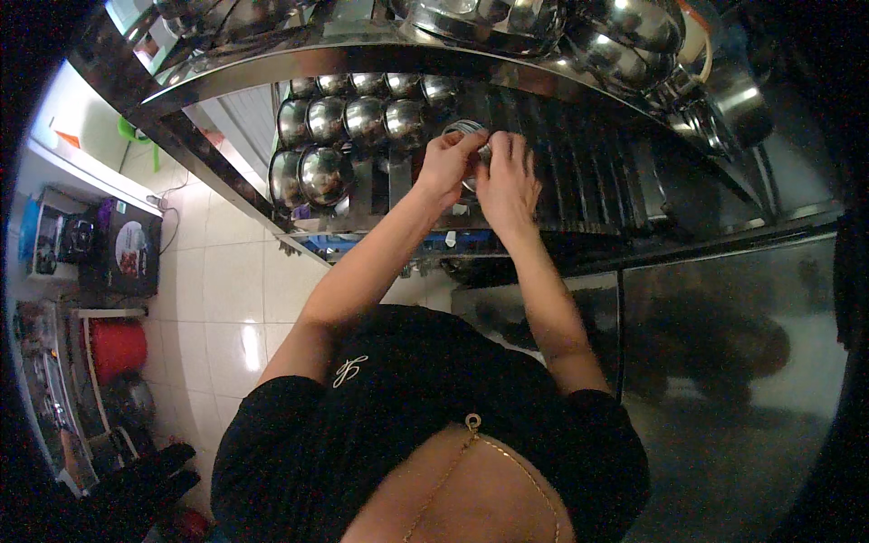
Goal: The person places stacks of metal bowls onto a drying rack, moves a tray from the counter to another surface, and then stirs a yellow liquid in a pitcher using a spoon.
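My left hand [442, 166] and my right hand [508, 182] are close together over a slatted metal shelf. Between them is a small stack of shiny metal dishes [464, 127], its layered rims showing above my left fingers. The left thumb and fingers pinch it, while the right fingers curl against its other side. Most of the stack is hidden by my hands, so its exact shape is unclear. To the left, several steel bowls [365, 119] stand in rows, overlapping one another. A nearer steel bowl [324, 176] shows its rounded outside.
An upper shelf edge [353, 61] crosses above my hands, with larger steel pots [489, 24] on it. Dark slats [584, 170] run to the right. A steel cabinet front [719, 326] stands below right. At left are tiled floor [234, 285] and a black box [129, 248].
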The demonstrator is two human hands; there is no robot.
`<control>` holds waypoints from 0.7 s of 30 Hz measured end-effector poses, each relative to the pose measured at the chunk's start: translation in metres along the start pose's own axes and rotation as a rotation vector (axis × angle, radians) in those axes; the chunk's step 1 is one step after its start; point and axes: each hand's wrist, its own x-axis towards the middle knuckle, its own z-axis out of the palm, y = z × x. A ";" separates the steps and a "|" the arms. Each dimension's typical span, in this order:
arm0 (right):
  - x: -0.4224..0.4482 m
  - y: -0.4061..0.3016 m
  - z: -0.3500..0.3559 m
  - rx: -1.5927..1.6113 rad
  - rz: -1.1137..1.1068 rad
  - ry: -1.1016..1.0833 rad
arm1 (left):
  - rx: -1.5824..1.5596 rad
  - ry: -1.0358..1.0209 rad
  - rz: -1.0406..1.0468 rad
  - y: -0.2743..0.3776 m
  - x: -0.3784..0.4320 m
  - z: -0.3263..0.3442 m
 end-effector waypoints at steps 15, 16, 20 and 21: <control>0.009 0.045 0.010 1.077 -0.029 -0.114 | 0.239 -0.213 0.038 0.020 -0.023 -0.003; 0.008 0.044 0.009 1.077 -0.030 -0.114 | 0.239 -0.213 0.040 0.018 -0.020 -0.006; 0.004 0.047 0.014 1.121 0.059 -0.037 | 0.315 -0.146 0.108 0.018 -0.018 -0.006; 0.003 0.050 0.015 1.162 0.101 0.005 | 0.305 -0.127 0.093 0.021 -0.020 -0.001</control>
